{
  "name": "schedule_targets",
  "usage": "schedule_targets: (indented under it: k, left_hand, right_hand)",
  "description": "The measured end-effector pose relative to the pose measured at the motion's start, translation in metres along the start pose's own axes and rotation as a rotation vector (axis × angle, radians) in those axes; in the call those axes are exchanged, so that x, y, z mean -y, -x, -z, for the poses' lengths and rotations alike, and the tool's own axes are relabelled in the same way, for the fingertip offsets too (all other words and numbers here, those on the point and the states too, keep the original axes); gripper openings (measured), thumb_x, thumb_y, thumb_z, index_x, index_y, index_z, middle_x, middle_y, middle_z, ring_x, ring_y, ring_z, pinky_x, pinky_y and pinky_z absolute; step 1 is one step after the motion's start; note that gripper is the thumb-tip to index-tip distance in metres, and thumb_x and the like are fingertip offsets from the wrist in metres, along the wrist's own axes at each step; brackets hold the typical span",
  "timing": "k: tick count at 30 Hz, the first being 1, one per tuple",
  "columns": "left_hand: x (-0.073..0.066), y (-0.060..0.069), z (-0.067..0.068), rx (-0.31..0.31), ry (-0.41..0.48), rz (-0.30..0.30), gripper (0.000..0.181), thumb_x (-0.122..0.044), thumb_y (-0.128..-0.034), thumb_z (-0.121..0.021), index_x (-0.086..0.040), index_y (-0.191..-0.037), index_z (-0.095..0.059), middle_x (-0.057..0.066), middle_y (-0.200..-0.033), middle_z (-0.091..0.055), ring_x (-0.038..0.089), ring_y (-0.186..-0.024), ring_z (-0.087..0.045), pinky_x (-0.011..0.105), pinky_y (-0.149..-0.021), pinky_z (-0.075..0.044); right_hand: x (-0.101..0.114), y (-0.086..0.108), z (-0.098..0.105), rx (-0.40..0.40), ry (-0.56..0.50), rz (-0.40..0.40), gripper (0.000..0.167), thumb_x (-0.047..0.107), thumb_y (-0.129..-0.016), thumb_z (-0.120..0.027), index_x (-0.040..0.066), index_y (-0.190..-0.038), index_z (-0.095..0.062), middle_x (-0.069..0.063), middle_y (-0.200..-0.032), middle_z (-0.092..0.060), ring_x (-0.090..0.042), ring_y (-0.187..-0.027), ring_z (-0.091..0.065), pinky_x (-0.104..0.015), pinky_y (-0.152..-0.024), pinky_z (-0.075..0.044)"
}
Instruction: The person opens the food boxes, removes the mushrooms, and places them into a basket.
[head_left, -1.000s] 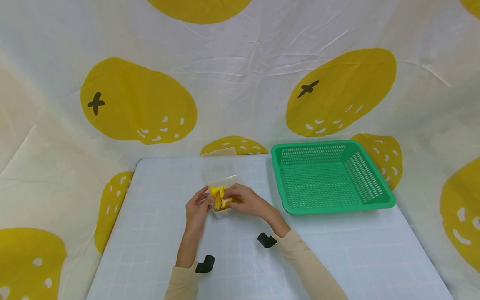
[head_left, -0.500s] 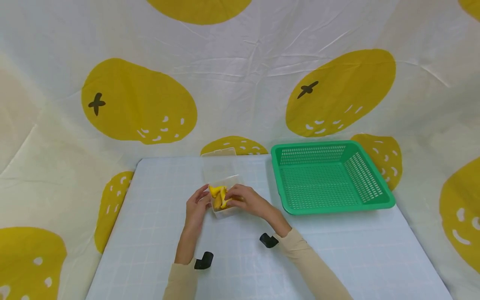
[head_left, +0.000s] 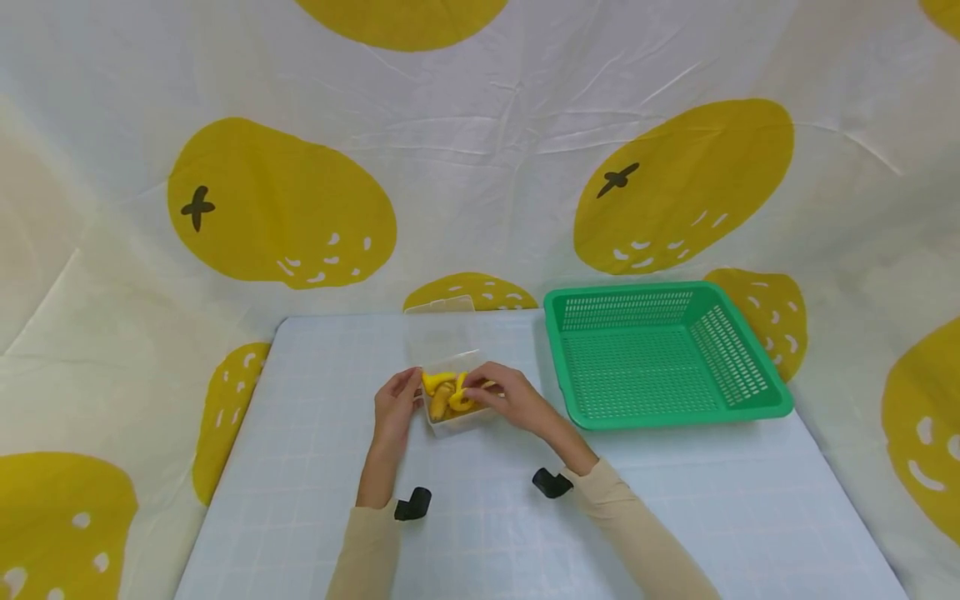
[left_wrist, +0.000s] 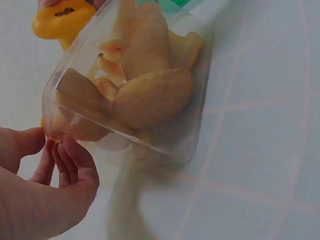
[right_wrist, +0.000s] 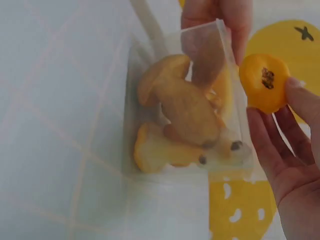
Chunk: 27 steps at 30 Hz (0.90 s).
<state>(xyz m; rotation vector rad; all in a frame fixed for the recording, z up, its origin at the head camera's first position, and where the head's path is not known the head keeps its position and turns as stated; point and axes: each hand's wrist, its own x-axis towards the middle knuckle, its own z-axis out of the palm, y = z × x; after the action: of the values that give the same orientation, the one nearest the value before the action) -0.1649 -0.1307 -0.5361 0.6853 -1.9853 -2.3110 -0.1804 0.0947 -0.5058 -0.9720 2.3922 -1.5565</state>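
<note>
A clear plastic box (head_left: 452,428) stands on the table with its lid (head_left: 441,335) folded back. Inside lie several yellow and tan mushroom-shaped pieces (right_wrist: 187,112), some with dark spots. My left hand (head_left: 393,410) pinches the box's left upper edge between thumb and fingers, seen closer in the left wrist view. Over the box's right part, my right hand (head_left: 516,400) pinches a bright yellow mushroom-shaped piece (right_wrist: 256,85). Its round end, marked with a dark patch, faces the camera in the right wrist view. This piece is at the rim, beside the box wall.
A green mesh basket (head_left: 633,371) stands at the back right of the table, right of the box. Pale checked cloth (head_left: 315,467) covers the table. A white curtain (head_left: 480,208) with large yellow fruit prints hangs behind.
The yellow piece in my right hand has lifted and turned, moving slightly right with the hand. More of the tan piece below it shows. My left hand stays at the box edge.
</note>
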Motion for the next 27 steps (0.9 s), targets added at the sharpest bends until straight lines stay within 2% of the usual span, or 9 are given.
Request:
schedule_targets:
  k: [4, 11, 15, 22, 27]
  left_hand:
    - [0.002, -0.001, 0.0, 0.006, 0.016, -0.003, 0.042, -0.027, -0.1012, -0.069, 0.003, -0.13, -0.064, 0.001, -0.105, -0.068, 0.01, -0.085, -0.059, 0.021, -0.075, -0.052]
    - [0.003, -0.003, 0.0, -0.001, 0.057, 0.021, 0.042, -0.027, -0.1006, -0.069, 0.003, -0.129, -0.064, -0.002, -0.1, -0.065, 0.01, -0.083, -0.057, 0.021, -0.072, -0.051]
    - [0.003, -0.003, -0.001, -0.007, 0.068, 0.042, 0.042, -0.026, -0.1015, -0.068, 0.003, -0.13, -0.064, -0.001, -0.1, -0.063, 0.01, -0.084, -0.056, 0.022, -0.073, -0.051]
    - [0.002, -0.001, -0.002, -0.011, 0.071, 0.048, 0.043, -0.027, -0.1024, -0.067, 0.004, -0.133, -0.062, 0.0, -0.104, -0.062, 0.011, -0.086, -0.055, 0.022, -0.073, -0.051]
    - [0.001, 0.0, -0.003, -0.001, 0.086, 0.047, 0.043, -0.025, -0.1028, -0.066, 0.004, -0.133, -0.061, 0.0, -0.103, -0.062, 0.011, -0.087, -0.054, 0.021, -0.073, -0.05]
  right_hand:
    - [0.003, 0.006, 0.012, -0.062, -0.011, -0.031, 0.015, 0.013, -0.099, -0.068, 0.006, -0.112, -0.07, -0.004, -0.109, -0.069, -0.02, -0.101, -0.066, -0.027, -0.084, -0.058]
    - [0.005, 0.02, 0.037, -0.189, -0.066, 0.012, 0.016, 0.002, -0.099, -0.066, -0.002, -0.114, -0.07, -0.015, -0.109, -0.068, -0.027, -0.097, -0.065, -0.029, -0.083, -0.059]
    - [0.004, 0.03, 0.052, -0.236, -0.087, -0.004, 0.017, 0.0, -0.099, -0.065, -0.003, -0.115, -0.07, -0.017, -0.112, -0.067, -0.025, -0.099, -0.064, -0.026, -0.084, -0.058]
    - [-0.001, 0.048, 0.08, -0.333, -0.133, -0.012, 0.018, -0.006, -0.098, -0.064, -0.008, -0.116, -0.067, -0.024, -0.113, -0.065, -0.016, -0.098, -0.064, -0.034, -0.084, -0.059]
    - [-0.008, 0.06, 0.1, -0.404, -0.191, 0.005, 0.019, -0.011, -0.098, -0.061, -0.013, -0.117, -0.064, -0.03, -0.112, -0.061, -0.011, -0.096, -0.065, -0.033, -0.083, -0.059]
